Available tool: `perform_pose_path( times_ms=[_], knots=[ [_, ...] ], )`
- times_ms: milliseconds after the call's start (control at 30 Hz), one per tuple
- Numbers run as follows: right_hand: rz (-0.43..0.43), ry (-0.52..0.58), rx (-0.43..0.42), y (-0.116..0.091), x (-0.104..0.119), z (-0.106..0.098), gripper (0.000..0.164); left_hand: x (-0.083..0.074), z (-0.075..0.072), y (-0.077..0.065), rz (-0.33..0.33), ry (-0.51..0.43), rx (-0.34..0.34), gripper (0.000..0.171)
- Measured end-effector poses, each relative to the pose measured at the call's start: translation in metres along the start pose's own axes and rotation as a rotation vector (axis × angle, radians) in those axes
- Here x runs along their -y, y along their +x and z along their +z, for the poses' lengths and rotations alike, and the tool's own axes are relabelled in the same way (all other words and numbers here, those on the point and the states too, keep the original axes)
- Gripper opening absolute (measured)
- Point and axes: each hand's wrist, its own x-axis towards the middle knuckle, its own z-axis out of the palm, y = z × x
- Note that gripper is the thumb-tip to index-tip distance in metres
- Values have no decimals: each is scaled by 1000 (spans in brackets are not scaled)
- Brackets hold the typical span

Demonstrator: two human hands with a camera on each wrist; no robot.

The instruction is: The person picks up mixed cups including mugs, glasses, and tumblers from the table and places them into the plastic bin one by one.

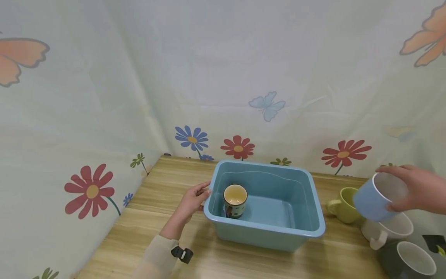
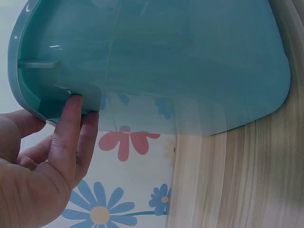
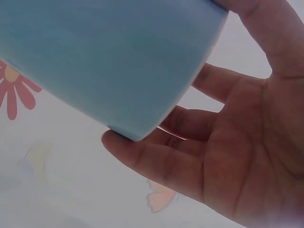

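Observation:
My right hand (image 1: 416, 188) grips a light blue cup (image 1: 371, 201) by its rim, thumb on one side and fingers on the other. The cup is tilted and overlaps the mugs on the right in the head view. In the right wrist view its smooth blue wall (image 3: 109, 61) fills the upper left. At the left end of a blue plastic tub (image 1: 265, 230), my left hand (image 1: 193, 199) holds the rim, its thumb over the edge and fingers (image 2: 71, 128) against the outer wall. A patterned mug (image 1: 235, 207) with a cream inside stands upright in the tub's left part.
Right of the tub stand a yellow-green mug (image 1: 346, 207), a white mug (image 1: 390, 230) and a dark grey mug (image 1: 400, 259). A dark object with a green mark (image 1: 435, 244) lies at the right edge. Behind the wooden table (image 1: 153, 209) hangs a flowered white sheet (image 1: 223, 77).

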Motion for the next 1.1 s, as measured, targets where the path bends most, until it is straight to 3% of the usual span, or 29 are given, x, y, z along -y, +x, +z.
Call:
perform_pose_path(
  times_ms=[500, 767, 1100],
  knots=[
    [-10, 15, -6, 6, 14, -12, 87, -2, -1, 0, 5, 12, 12, 46],
    [22, 25, 34, 8, 21, -18, 90, -2, 0, 0, 1, 12, 4, 45],
    [-10, 27, 17, 12, 24, -21, 91, -5, 0, -2, -5, 22, 0, 45]
  ],
)
